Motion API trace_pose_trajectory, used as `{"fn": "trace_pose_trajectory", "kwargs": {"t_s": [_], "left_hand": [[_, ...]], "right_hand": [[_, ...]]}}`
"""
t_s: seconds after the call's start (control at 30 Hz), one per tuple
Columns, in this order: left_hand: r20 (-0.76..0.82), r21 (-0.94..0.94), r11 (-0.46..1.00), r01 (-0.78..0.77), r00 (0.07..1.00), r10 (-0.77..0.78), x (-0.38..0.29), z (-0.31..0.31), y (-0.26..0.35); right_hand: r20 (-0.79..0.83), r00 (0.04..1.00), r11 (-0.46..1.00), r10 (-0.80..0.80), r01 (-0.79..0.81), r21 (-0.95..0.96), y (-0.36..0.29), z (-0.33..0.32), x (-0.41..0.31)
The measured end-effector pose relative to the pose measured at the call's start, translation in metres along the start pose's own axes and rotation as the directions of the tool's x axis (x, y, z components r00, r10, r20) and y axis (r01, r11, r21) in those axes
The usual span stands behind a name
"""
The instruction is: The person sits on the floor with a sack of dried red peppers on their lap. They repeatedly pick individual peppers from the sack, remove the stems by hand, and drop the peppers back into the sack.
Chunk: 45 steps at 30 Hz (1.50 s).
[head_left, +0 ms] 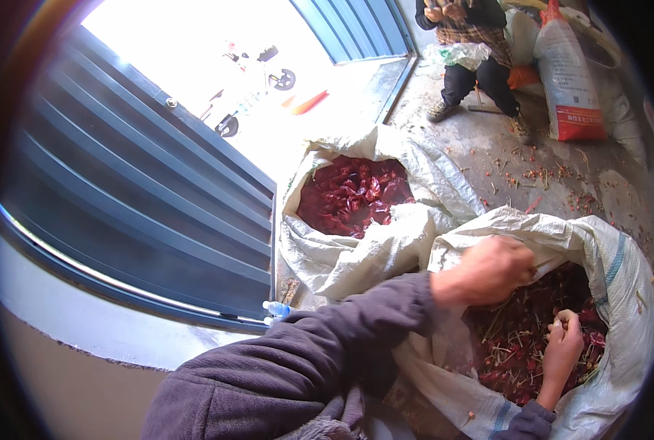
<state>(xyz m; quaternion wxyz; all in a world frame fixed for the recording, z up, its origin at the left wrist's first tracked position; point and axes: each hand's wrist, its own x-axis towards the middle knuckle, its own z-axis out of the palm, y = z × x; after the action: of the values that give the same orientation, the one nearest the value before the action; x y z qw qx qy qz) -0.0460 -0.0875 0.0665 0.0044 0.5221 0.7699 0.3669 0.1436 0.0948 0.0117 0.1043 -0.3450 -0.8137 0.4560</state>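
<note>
My left hand (pixel 494 270), blurred and with fingers curled, hangs over the far left rim of a white woven sack (pixel 629 308). Whether anything is inside its curl cannot be made out. My right hand (pixel 564 344) is above the contents of the same sack, thumb and fingers bent close together; a small dark red bit shows by the fingertips, but a hold on it is unclear. Dried red chilies (pixel 516 379) mixed with pale stems fill this sack. To its left a second white woven sack (pixel 332 269) gapes around glossy dried red chilies (pixel 360 190).
A person (pixel 472 60) sits at the back with a clear plastic bag on the lap. Beside them stands a filled white-and-red sack (pixel 571 82) bearing writing. Stems and red bits litter the concrete floor (pixel 525 159). A blue metal door (pixel 156 181) and plastic bottles (pixel 277 309) are at left.
</note>
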Motion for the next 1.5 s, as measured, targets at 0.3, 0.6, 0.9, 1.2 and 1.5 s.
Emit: {"fn": "trace_pose_trajectory", "kwargs": {"t_s": [0.3,0.6,0.9,1.2,1.5], "left_hand": [[-0.29,0.773,0.557,0.304,0.95,-0.117,-0.074,-0.133,-0.053],[0.209,0.229,0.938,-0.26,0.954,0.214,-0.018,0.032,-0.004],[0.433,0.206,0.972,-0.115,0.901,0.015,0.023,0.111,-0.032],[0.238,-0.153,0.974,0.168,0.963,-0.129,0.046,0.113,-0.017],[0.444,-0.489,0.68,0.547,0.826,-0.346,0.047,0.09,0.005]], "right_hand": [[-0.009,0.964,0.85,-0.264,0.228,-0.476,0.018,-0.009,0.001],[-0.208,0.944,0.622,-0.257,-0.003,-0.783,0.052,-0.008,0.04],[-0.12,0.959,0.635,-0.256,0.073,-0.769,0.061,-0.003,0.055],[-0.024,0.959,0.887,-0.284,0.253,-0.385,0.04,0.001,0.004],[-0.314,0.903,0.92,-0.292,0.175,-0.35,0.024,-0.001,-0.009]]}}
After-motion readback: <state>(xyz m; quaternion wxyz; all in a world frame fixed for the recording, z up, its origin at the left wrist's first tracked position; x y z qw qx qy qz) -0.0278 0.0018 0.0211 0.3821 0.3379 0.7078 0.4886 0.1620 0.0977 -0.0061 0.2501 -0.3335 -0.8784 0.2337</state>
